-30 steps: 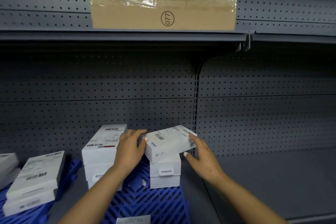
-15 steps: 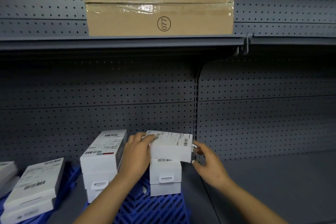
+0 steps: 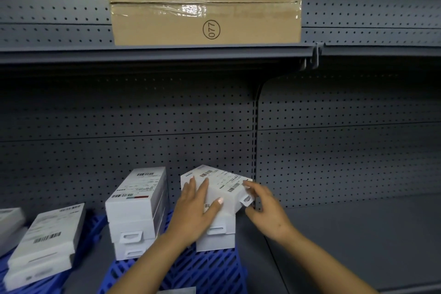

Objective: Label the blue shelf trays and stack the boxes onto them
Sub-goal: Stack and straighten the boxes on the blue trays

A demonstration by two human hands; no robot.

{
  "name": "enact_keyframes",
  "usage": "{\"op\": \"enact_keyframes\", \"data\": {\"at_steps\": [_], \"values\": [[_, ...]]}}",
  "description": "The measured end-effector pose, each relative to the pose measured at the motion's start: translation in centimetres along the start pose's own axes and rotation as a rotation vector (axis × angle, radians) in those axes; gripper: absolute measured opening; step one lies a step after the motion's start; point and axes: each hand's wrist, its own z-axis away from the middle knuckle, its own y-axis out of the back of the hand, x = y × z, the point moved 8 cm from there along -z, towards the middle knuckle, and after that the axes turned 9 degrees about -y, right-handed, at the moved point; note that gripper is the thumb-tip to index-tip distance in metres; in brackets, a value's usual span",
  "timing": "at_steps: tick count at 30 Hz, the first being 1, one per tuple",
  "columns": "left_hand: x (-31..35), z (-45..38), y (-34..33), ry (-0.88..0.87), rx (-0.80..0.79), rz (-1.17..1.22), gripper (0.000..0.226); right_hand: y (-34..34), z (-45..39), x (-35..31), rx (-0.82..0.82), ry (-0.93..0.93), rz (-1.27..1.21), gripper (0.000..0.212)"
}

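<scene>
A blue slatted tray (image 3: pixel 210 274) on the grey shelf carries two stacks of white boxes. The left stack (image 3: pixel 136 210) is three boxes high. On the right stack (image 3: pixel 214 236) a top white box (image 3: pixel 226 184) lies askew, its label facing up. My left hand (image 3: pixel 195 210) lies flat on that box with straight fingers. My right hand (image 3: pixel 265 210) pinches the box's right end near its hang tab, between finger and thumb. A white slip (image 3: pixel 177 291) shows at the tray's front edge, cut off by the frame.
A second blue tray (image 3: pixel 78 243) to the left holds more white boxes (image 3: pixel 45 243). A large cardboard box (image 3: pixel 205 2) marked 077 sits on the shelf above. Grey pegboard backs the bay. Bare shelf surface (image 3: pixel 358 234) lies to the right.
The top white box came down from a tilted two-handed hold onto the right stack and turned askew. My left hand moved from its left edge to flat on top.
</scene>
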Motion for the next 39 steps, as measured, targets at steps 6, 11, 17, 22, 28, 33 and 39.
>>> {"op": "enact_keyframes", "data": {"at_steps": [6, 11, 17, 22, 28, 33, 39], "values": [[-1.7, 1.4, -0.8, 0.021, -0.050, 0.158, 0.092, -1.3, -0.2, -0.2, -0.065, -0.017, -0.042, 0.061], [-0.4, 2.2, -0.4, -0.015, -0.057, 0.280, 0.093, -1.4, 0.5, -0.9, -0.010, 0.042, -0.031, 0.048], [-2.0, 2.4, 0.1, -0.035, -0.003, 0.368, 0.075, -2.3, 1.2, -1.7, -0.064, 0.133, 0.063, 0.048], [-2.5, 2.5, 0.3, -0.023, 0.007, 0.400, 0.058, -3.4, 0.7, -1.6, -0.122, 0.074, 0.044, 0.053], [-3.3, 2.5, 0.2, -0.084, -0.076, 0.377, 0.080, -4.0, 0.7, -1.1, -0.187, 0.040, 0.091, 0.064], [-3.4, 1.7, 0.6, -0.094, -0.039, 0.353, 0.068, -4.2, 0.6, -1.1, -0.214, 0.043, 0.170, 0.064], [-3.6, 1.2, 0.2, -0.109, -0.082, 0.334, 0.069, -4.3, 0.0, -0.6, -0.202, 0.063, 0.211, 0.065]]}}
